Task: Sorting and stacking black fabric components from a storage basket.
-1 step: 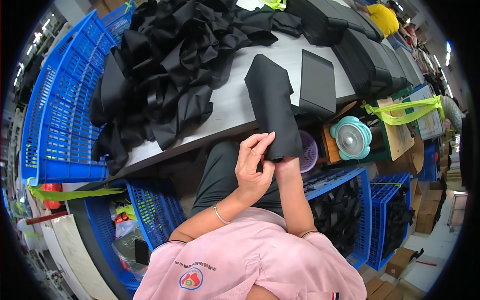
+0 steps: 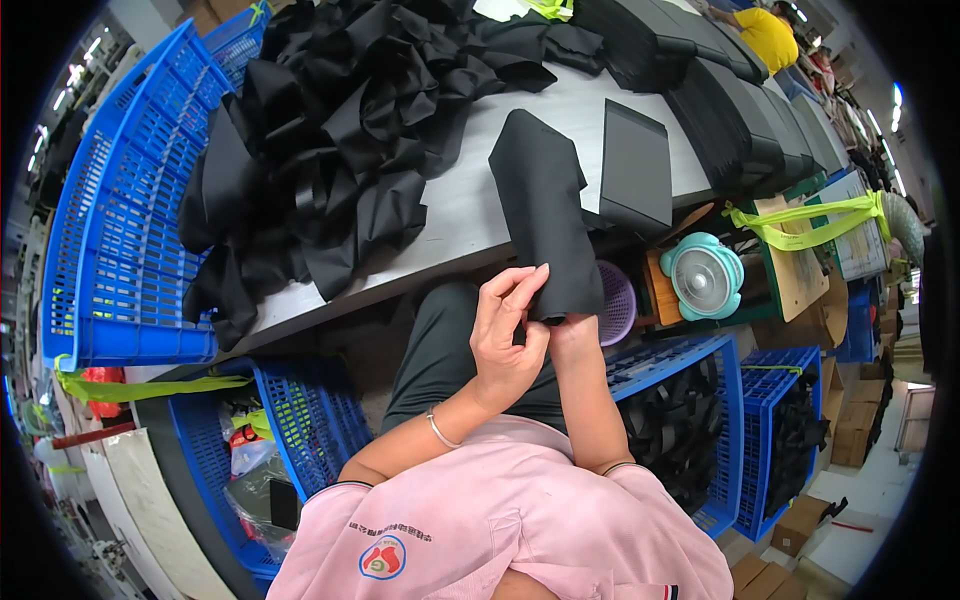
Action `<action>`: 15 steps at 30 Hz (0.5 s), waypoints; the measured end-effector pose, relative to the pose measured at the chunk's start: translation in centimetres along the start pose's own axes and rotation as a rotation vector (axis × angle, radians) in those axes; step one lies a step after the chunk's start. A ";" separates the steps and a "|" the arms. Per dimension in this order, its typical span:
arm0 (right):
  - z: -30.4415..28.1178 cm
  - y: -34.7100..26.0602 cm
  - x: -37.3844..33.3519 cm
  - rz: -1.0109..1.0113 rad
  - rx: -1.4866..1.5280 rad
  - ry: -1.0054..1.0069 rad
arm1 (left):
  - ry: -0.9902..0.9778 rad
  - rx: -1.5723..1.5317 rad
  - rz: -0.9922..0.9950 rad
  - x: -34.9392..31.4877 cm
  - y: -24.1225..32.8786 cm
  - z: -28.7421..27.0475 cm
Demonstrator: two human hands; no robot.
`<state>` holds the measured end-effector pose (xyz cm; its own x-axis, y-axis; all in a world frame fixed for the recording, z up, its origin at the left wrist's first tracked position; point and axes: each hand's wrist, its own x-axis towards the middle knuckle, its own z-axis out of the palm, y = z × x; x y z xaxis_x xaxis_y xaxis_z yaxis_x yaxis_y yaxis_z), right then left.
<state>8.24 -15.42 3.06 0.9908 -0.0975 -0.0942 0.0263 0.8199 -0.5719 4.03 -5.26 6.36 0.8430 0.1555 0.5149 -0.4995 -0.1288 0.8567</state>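
Note:
A long black fabric piece (image 2: 546, 205) stretches from the table's front edge toward my body, over my lap. My left hand (image 2: 508, 315) has its thumb and fingers closed at the near end of this piece, with the fingertips against its left edge. Of my right hand (image 2: 574, 328) only the base and wrist show; the rest disappears under or inside the fabric, so its fingers are hidden. To the right of the piece a flat dark grey panel (image 2: 637, 160) lies at the table edge. A heap of crumpled black fabric pieces (image 2: 350, 120) covers the table's left side.
Neat stacks of black pieces (image 2: 712, 120) stand on the table (image 2: 470, 200) at the far right. A blue crate (image 2: 135, 220) rises at left; another blue crate (image 2: 735, 430) with black pieces sits at right. A turquoise fan (image 2: 703, 276) and purple basket (image 2: 617, 302) are near my right hand.

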 end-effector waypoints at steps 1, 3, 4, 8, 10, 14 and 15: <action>-0.2 0.2 0.0 0.001 0.001 0.000 | 0.005 0.001 0.006 -0.1 -0.1 0.0; -0.5 0.5 0.1 0.043 0.035 0.007 | 0.002 0.012 -0.001 -0.3 -0.3 -0.1; -0.3 0.5 0.0 0.045 0.035 0.007 | 0.000 0.024 -0.009 -0.4 -0.3 -0.2; 0.7 0.4 0.0 0.054 -0.088 0.119 | 0.005 0.025 -0.029 -0.5 -0.6 -0.5; 1.6 0.5 0.0 0.044 -0.114 0.146 | 0.001 0.004 -0.047 -0.3 -0.5 -0.9; 1.3 1.6 0.8 -0.124 -0.380 0.267 | 0.006 -0.102 -0.088 -0.1 -1.0 -1.8; -0.3 2.3 1.4 -0.197 -0.508 0.209 | -0.005 -0.049 -0.104 0.1 -1.2 -2.1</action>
<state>9.63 -13.90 1.37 0.9251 -0.3721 -0.0757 0.0890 0.4063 -0.9094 4.28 -3.07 5.40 0.8919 0.1603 0.4229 -0.4181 -0.0646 0.9061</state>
